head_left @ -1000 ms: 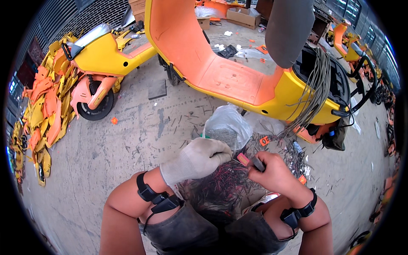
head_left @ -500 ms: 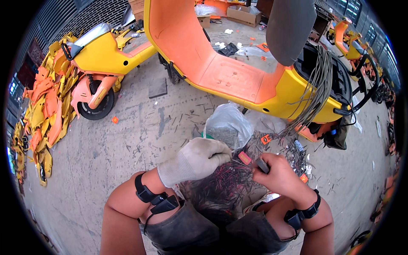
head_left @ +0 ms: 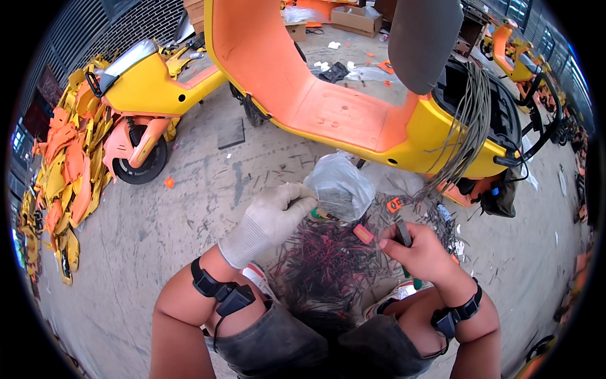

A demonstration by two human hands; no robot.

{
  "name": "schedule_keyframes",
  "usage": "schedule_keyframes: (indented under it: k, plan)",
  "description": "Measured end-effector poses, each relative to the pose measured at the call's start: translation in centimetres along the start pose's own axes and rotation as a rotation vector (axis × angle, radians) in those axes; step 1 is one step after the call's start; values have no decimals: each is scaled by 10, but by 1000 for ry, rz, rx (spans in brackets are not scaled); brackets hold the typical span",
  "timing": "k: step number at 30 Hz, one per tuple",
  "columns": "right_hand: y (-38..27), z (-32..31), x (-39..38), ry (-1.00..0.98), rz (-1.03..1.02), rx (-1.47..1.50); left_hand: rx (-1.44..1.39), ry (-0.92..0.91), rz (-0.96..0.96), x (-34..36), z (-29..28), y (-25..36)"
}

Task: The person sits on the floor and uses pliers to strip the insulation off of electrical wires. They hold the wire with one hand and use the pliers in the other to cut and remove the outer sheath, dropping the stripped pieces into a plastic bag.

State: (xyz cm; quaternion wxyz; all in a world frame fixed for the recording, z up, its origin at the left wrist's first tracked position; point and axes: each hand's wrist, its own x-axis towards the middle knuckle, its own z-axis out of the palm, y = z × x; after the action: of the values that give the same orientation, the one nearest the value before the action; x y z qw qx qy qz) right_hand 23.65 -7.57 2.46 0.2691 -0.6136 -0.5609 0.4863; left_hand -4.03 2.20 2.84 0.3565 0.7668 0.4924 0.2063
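My left hand [head_left: 278, 218], in a pale knit glove, is pinched at the near left edge of a translucent plastic bag [head_left: 341, 186] holding thin grey pieces; what its fingertips hold is too small to make out. My bare right hand [head_left: 410, 249] grips a hand tool [head_left: 402, 232] with a dark metal end and a green handle below the fist. Between and below my hands lies a heap of cut black and red wire bits [head_left: 322, 271], with a small pink-red block [head_left: 363, 234] at its upper right.
A yellow-and-orange scooter body [head_left: 338, 114] stands across the front, grey cable bundle [head_left: 467, 114] draped on its right end. Another scooter part with a wheel [head_left: 142, 145] stands left, beside piled plastic panels [head_left: 69, 158]. Cardboard boxes [head_left: 353, 22] lie behind; more scooters [head_left: 517, 57] stand back right.
My left hand has moved up and left, away from my right hand. My right hand has shifted right, showing the tool's green handle below it.
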Motion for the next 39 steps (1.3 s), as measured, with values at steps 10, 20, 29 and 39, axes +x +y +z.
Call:
schedule_keyframes:
  k: [10, 20, 29, 39]
  plan:
    - [6, -1, 3, -108, -5, 220, -264, -52, -66, 6, 18, 5]
    - [-10, 4, -2, 103, -110, -14, -447, -241, -55, 9, 27, 12]
    - [-8, 11, 17, 374, -649, -336, -591, -389, -144, 5, 40, 26]
    - [2, 24, 25, 270, -550, -251, -506, -452, -60, 4, 48, 27]
